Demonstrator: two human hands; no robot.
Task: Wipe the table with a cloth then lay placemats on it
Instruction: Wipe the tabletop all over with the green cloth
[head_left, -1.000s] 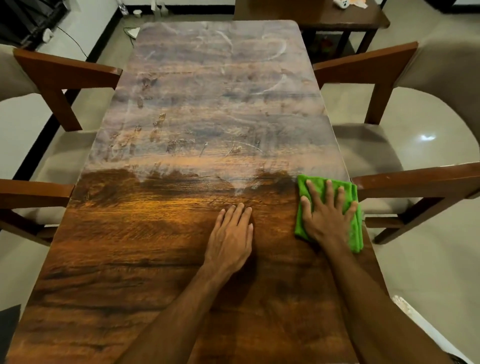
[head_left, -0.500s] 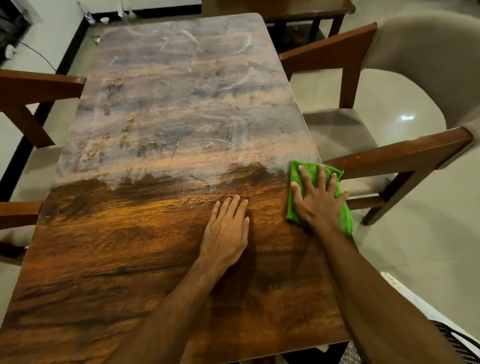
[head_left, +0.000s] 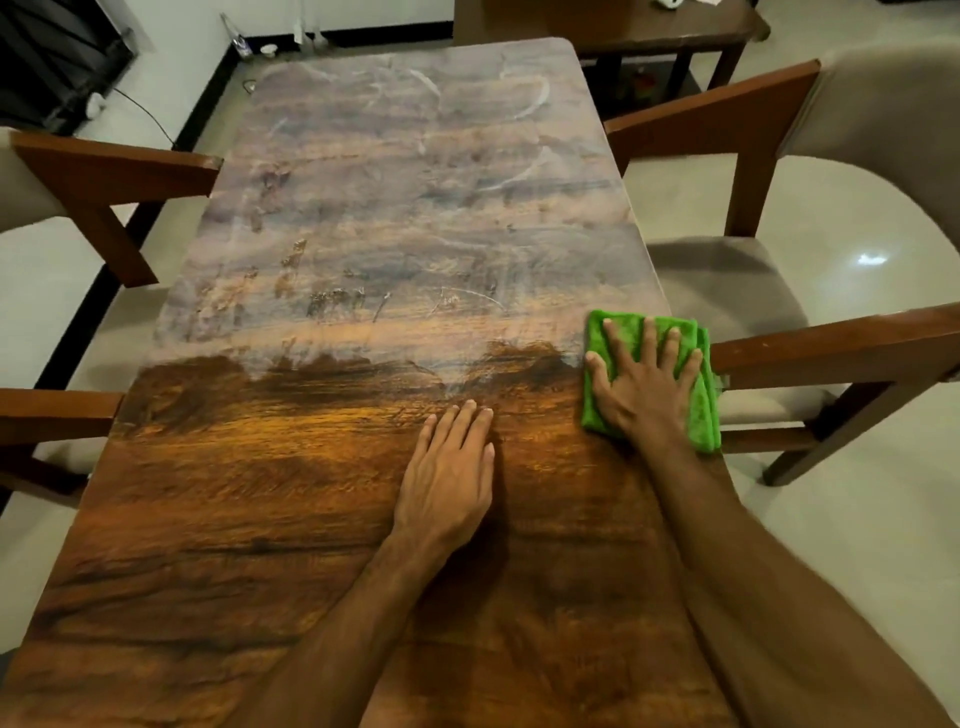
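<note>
Across the middle of the view runs a long wooden table (head_left: 291, 519), its near half dark and glossy, its far half hazy with pale streaks and smudges. Wooden-armed chairs with beige cushions stand along both sides, one at the right (head_left: 810, 358) just beside the cloth. At the table's right edge the right hand (head_left: 647, 387) lies flat, fingers spread and straight, pressing down on a folded green cloth (head_left: 701, 415) without gripping it. Near it, the left hand (head_left: 449, 478) rests palm-down on bare wood, fingers straight and together, holding nothing.
</note>
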